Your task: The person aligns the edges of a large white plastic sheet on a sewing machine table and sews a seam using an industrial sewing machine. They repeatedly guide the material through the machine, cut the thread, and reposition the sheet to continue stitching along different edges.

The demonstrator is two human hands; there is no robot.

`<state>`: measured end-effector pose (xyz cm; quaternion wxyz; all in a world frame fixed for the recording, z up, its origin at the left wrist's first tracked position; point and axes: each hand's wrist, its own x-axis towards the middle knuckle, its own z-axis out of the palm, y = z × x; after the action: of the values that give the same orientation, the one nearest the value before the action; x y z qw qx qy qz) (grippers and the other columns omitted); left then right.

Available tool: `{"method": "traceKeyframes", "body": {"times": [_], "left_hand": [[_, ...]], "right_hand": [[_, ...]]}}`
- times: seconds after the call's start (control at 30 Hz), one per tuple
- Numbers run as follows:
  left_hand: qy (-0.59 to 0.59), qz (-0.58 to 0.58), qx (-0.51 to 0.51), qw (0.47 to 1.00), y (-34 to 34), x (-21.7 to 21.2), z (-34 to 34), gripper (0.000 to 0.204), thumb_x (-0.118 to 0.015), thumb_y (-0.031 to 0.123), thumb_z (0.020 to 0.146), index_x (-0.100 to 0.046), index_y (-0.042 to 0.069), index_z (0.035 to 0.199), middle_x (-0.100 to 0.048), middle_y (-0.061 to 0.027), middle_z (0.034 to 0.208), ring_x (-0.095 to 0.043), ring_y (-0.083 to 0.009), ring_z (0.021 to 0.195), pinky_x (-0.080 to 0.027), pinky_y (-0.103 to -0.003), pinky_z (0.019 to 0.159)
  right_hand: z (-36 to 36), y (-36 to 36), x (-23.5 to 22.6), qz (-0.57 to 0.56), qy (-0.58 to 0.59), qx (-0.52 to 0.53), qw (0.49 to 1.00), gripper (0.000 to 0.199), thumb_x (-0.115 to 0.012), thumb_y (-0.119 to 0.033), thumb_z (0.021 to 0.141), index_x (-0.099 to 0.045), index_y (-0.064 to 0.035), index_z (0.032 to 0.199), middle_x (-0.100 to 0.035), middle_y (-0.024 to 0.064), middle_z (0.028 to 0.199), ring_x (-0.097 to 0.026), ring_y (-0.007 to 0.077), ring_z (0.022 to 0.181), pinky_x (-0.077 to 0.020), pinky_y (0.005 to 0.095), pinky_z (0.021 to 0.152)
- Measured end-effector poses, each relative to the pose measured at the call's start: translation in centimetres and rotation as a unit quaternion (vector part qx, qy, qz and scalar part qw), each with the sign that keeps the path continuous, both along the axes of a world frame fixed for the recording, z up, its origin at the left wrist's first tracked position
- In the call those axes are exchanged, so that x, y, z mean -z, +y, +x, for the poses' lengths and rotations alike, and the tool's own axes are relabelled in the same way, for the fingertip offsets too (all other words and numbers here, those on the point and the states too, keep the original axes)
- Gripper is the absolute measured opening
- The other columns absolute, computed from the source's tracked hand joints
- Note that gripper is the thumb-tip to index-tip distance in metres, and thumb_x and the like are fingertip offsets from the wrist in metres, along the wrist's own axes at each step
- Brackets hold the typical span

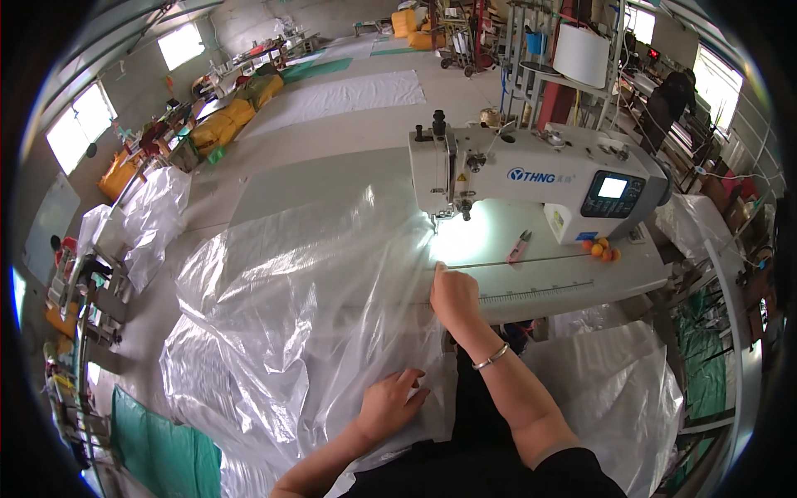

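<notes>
While the clear plastic sheet (290,290) lies spread over the tabletop (573,282) in front of the white sewing machine (531,178), the right hand (454,296) presses down on its edge with curled fingers, near the needle. The left hand (390,402) lies open and flat on the sheet's near edge. Small snips (519,246) and orange balls (603,250) sit beside the machine.

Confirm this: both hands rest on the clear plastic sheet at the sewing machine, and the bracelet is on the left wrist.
Not quite. The head view shows the bracelet on the right wrist, not the left. The rest holds: the left hand and the right hand both rest on the clear plastic sheet in front of the sewing machine.
</notes>
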<state>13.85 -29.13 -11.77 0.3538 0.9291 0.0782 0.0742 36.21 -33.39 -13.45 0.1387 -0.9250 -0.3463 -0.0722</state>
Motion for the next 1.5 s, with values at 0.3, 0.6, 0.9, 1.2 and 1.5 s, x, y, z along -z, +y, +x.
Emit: {"method": "traceKeyframes", "body": {"times": [0.3,0.6,0.9,1.2,1.5], "left_hand": [[-0.01,0.13,0.089,0.987,-2.8,1.3,-4.6,0.065,-0.072,0.028,0.075,-0.044,0.013,0.132,-0.037,-0.0138,0.141,-0.035,-0.0339,0.13,-0.039,-0.051,0.095],[0.133,0.159,0.015,0.978,-1.8,5.4,-9.3,0.09,-0.078,0.035,0.067,-0.033,0.008,0.14,-0.017,-0.0186,0.15,-0.013,-0.0421,0.14,-0.02,-0.06,0.107],[-0.023,0.158,0.02,0.987,-5.9,9.4,-11.3,0.09,-0.075,0.041,0.071,-0.03,0.007,0.141,-0.016,-0.0197,0.151,-0.014,-0.0433,0.14,-0.015,-0.064,0.106],[-0.262,-0.174,-0.393,0.864,2.1,5.8,-13.4,0.024,-0.05,-0.007,0.083,-0.055,-0.002,0.106,-0.059,-0.0043,0.094,-0.056,-0.0129,0.091,-0.044,-0.027,0.084],[-0.247,-0.044,-0.318,0.914,-1.2,-0.2,-12.8,0.02,-0.057,-0.004,0.084,-0.055,-0.002,0.104,-0.064,-0.0093,0.088,-0.062,-0.0138,0.082,-0.047,-0.025,0.074]], "right_hand": [[5.2,2.0,1.8,0.083,-0.036,-0.002,0.996,0.021,-0.059,-0.019,0.086,-0.062,-0.0023,0.099,-0.064,0.0126,0.064,-0.065,0.0288,0.062,-0.0507,0.0395,0.056],[-4.1,-7.2,2.8,0.466,0.22,-0.114,0.85,0.056,-0.067,-0.021,0.085,-0.043,0.0006,0.13,-0.056,0.0182,0.116,-0.063,0.021,0.078,-0.0496,0.0325,0.07],[-19.8,-12.2,5.2,0.402,0.603,-0.12,0.678,0.029,-0.065,-0.015,0.087,-0.056,0.0002,0.11,-0.064,0.0081,0.087,-0.06,0.012,0.079,-0.0492,0.0263,0.067],[-13.5,-5.2,8.7,0.547,0.433,-0.061,0.714,0.027,-0.063,-0.019,0.086,-0.063,0.0014,0.104,-0.065,0.0057,0.095,-0.061,0.0137,0.085,-0.0478,0.0282,0.077],[-20.7,-6.7,13.1,0.205,0.715,-0.205,0.636,0.022,-0.072,-0.018,0.077,-0.069,-0.0071,0.096,-0.069,0.002,0.084,-0.061,0.0117,0.073,-0.0496,0.0271,0.069]]}}
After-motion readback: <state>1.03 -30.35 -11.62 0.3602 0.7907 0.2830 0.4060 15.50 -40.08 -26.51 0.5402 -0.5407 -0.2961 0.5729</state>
